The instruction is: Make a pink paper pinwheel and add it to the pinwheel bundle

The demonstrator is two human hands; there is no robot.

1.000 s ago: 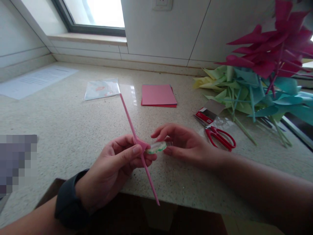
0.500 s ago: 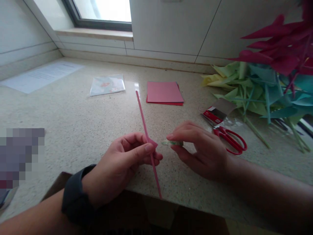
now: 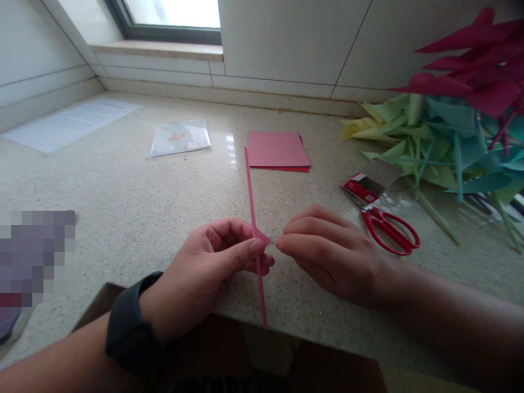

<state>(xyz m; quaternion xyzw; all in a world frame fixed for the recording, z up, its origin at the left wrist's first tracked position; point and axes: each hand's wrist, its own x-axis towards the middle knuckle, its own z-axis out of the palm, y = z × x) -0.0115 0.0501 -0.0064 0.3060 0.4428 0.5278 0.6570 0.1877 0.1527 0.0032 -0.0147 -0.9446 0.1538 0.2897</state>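
Your left hand: thumb and fingers pinched shut on the pink stick, held near-upright over the counter edge | your right hand: fingertips pressed together, just touching the stick's small flap | red scissors lying just right of that hand.

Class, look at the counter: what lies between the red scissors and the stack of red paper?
Head view: only bare speckled counter separates the red scissors from the stack of red paper; the red-and-white card lies off to the right.
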